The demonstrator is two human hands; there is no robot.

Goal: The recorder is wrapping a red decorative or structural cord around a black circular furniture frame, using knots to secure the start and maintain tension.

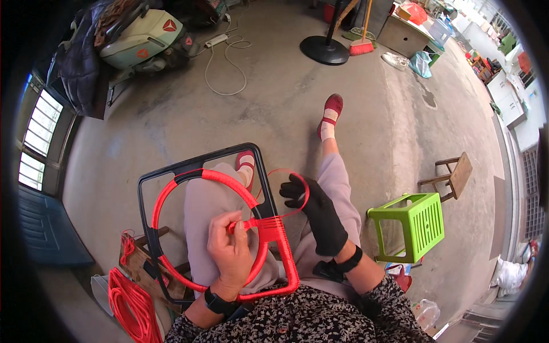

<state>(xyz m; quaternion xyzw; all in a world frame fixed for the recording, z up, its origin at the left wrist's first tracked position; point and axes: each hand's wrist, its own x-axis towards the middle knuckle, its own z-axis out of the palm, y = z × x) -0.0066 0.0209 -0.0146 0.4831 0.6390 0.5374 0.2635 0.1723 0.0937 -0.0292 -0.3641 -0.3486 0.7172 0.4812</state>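
A black square frame (pixel 198 157) with a round inner ring (pixel 164 200) rests across my lap. Red cord is wound over much of the ring and along the frame's near right corner. My bare left hand (pixel 230 248) is closed in a pinch on the red cord-wrapped end beside the ring's right side. My right hand (pixel 321 214), in a black glove, is to the right of the frame with its fingers curled round a thin red cord (pixel 293 212). That cord makes a loose loop between the glove and the wrapped corner.
A bundle of red cord (pixel 132 308) hangs at lower left by a small wooden stool (pixel 136 267). To the right stand a green plastic stool (pixel 424 227) and another wooden stool (pixel 459 176). Ahead are a scooter (pixel 143 43), a white cable (pixel 211 77), a round black base (pixel 324 50) and a broom (pixel 361 47).
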